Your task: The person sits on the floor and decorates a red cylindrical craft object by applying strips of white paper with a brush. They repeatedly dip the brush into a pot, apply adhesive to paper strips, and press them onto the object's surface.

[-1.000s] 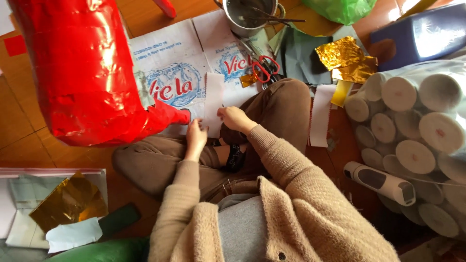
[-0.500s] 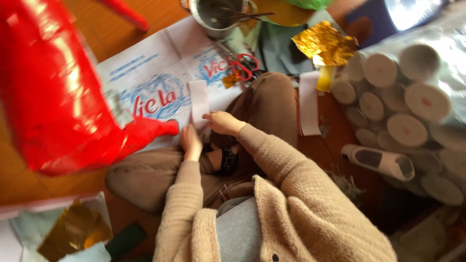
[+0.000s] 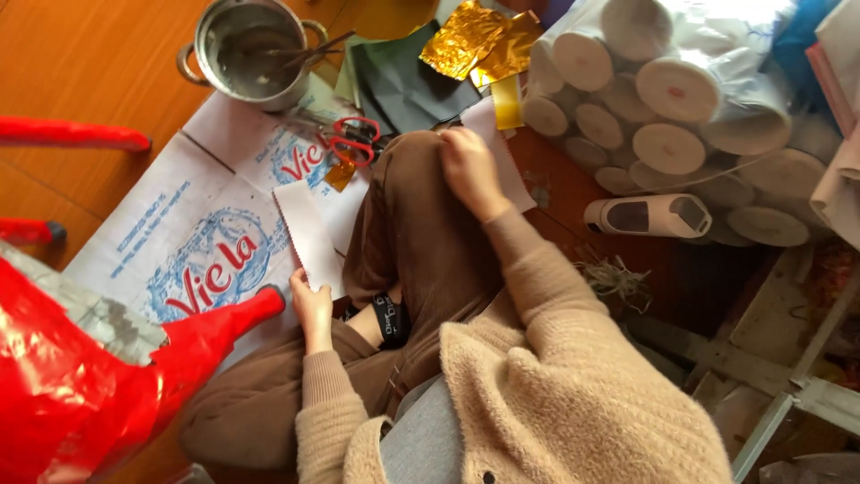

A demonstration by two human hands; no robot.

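Note:
I sit cross-legged on the floor in brown trousers. My left hand (image 3: 313,303) pinches the near end of a white paper strip (image 3: 309,232) that lies over flattened printed cardboard (image 3: 179,242). My right hand (image 3: 469,168) rests over my raised knee on another white paper sheet (image 3: 503,159), fingers curled on it. Red-handled scissors (image 3: 351,142) lie just beyond the knee.
A metal pot (image 3: 246,54) with a stirring tool stands at the top. Gold foil (image 3: 475,40), dark paper (image 3: 399,85), a bag of white rolls (image 3: 663,99) and a white handheld device (image 3: 647,216) lie to the right. A large red foil-covered shape (image 3: 81,385) fills the lower left.
My right hand has left the strip and moved right over my knee to the other white sheet. My left hand keeps the strip. The camera view swung toward the right.

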